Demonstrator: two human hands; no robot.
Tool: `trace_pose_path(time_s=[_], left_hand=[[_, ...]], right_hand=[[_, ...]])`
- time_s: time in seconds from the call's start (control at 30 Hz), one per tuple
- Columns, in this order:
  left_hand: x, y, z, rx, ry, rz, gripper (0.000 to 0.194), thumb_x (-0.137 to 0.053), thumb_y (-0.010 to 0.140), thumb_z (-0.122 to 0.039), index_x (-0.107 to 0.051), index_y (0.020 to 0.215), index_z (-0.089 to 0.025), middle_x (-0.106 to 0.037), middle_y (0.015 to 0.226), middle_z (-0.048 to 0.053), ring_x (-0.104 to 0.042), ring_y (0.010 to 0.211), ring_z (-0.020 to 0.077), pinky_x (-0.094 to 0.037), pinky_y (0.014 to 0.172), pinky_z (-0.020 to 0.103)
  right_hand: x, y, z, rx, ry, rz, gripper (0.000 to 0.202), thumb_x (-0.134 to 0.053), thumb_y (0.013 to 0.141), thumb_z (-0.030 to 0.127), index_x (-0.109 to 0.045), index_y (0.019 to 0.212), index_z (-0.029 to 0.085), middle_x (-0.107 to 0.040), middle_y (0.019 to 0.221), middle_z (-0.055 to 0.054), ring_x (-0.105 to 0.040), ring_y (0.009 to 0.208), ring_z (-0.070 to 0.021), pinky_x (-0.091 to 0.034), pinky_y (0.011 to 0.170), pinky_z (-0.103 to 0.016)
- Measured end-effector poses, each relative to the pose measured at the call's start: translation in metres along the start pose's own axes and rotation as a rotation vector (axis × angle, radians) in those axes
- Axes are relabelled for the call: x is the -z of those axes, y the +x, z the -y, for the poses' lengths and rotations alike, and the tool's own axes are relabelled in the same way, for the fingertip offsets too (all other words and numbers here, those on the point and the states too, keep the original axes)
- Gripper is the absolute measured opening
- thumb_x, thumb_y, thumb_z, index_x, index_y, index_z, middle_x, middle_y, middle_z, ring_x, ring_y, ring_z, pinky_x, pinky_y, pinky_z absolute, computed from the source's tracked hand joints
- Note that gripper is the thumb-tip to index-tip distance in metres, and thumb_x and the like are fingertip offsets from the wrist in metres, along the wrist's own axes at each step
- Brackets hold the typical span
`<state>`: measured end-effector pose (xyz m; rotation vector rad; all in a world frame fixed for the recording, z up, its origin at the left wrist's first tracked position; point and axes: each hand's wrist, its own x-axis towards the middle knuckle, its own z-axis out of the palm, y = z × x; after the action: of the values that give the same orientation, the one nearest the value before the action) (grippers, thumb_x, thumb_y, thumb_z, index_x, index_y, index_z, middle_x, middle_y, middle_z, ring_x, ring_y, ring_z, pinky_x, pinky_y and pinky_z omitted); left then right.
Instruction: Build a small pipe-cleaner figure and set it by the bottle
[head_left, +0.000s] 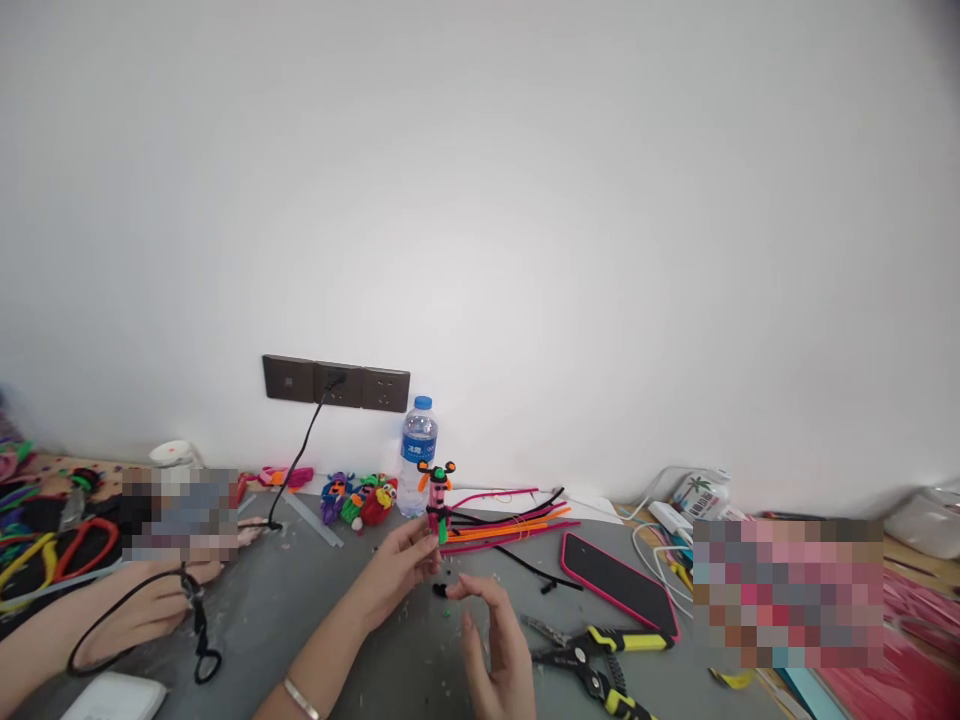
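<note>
My left hand (pixel 396 568), with a bangle on its wrist, pinches a small pipe-cleaner figure (pixel 439 505) upright by its lower part. Green, black, pink and orange show on the figure, and black-and-orange loops stick out at its top. My right hand (pixel 496 645) is just to the right and nearer to me, its thumb and bent fingers apart, with nothing seen in them. Between the hands, small black scraps (pixel 441 591) lie on the grey mat (pixel 390 660). Behind the figure are loose pink, orange and black pipe cleaners (pixel 517 525).
Yellow-and-black pliers (pixel 592 670) and a pink-edged phone (pixel 619 585) lie at right. A water bottle (pixel 418 455) stands by the wall, beside finished pipe-cleaner dolls (pixel 360 500). At left are another person's hands (pixel 142 610), a black cord (pixel 201 630) and red-handled scissors (pixel 88 550).
</note>
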<state>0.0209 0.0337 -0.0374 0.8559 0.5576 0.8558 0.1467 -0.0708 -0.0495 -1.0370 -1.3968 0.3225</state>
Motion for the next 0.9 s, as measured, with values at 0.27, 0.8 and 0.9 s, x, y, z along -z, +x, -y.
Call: trace_pose_path(time_s=[0.27,0.8,0.9], left_hand=[[0.000,0.016,0.011,-0.055,0.034,-0.122,0.045,-0.087,0.052,-0.043,-0.071,0.084,-0.016,-0.056,0.058,-0.002,-0.048,0.054,0.0097,-0.037,0.055,0.023],[0.004,0.007,0.008,-0.046,0.084,-0.095,0.038,-0.083,0.060,-0.043,-0.074,0.088,-0.019,-0.054,0.066,-0.002,-0.045,0.059,0.0092,-0.039,0.061,0.024],[0.002,0.007,0.006,-0.065,0.082,-0.084,0.038,-0.081,0.063,-0.043,-0.074,0.092,-0.020,-0.053,0.065,-0.002,-0.045,0.059,0.0098,-0.039,0.062,0.025]], right_hand=[[-0.033,0.033,0.043,0.085,0.047,0.440,0.032,-0.045,0.082,0.004,-0.057,0.106,0.020,-0.065,0.099,-0.007,-0.061,0.095,-0.0179,-0.048,0.086,-0.029],[-0.217,0.062,0.110,0.734,-0.535,1.007,0.026,-0.046,0.094,0.029,-0.067,0.098,0.014,-0.069,0.107,-0.010,-0.061,0.104,-0.0236,-0.044,0.097,-0.044],[-0.219,0.054,0.099,0.660,-0.592,1.026,0.016,-0.059,0.083,0.023,-0.068,0.090,0.012,-0.073,0.093,-0.012,-0.068,0.084,-0.0234,-0.052,0.082,-0.041]])
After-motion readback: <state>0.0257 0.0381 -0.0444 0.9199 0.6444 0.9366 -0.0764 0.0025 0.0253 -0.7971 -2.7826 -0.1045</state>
